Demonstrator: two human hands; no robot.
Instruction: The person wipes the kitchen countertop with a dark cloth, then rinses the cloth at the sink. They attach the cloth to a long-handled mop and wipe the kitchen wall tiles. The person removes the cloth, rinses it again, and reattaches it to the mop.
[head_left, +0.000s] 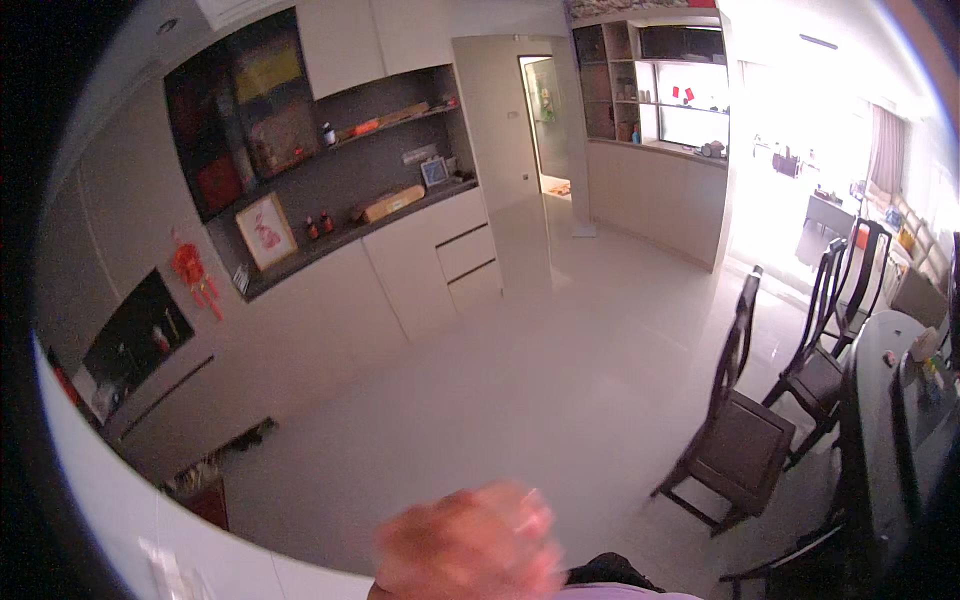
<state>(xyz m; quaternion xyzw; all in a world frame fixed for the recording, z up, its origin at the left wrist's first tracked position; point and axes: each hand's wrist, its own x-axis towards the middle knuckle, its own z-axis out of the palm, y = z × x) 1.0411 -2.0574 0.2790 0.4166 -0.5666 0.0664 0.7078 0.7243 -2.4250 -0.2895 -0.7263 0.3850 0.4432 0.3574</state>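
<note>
What looks like my left hand (469, 536) is raised at the bottom centre, strongly blurred, with its fingers bent. Whether it holds anything cannot be made out. My right hand is not seen apart from this blur. Pale purple clothing (626, 592) and a dark, unclear shape (611, 570) show just right of the hand. Beyond it lies a glossy pale tiled floor (450, 397). A dark wooden chair (739, 450) stands to the right, apart from the hand.
Pale cabinets (360, 292) line the left wall, with a framed picture (266, 231) on the dark counter. More dark chairs (814, 382) stand by a table (870, 397) at right. An open doorway (546, 124) and a partition shelf (656, 180) are farther back. A white surface edge (225, 555) crosses the lower left.
</note>
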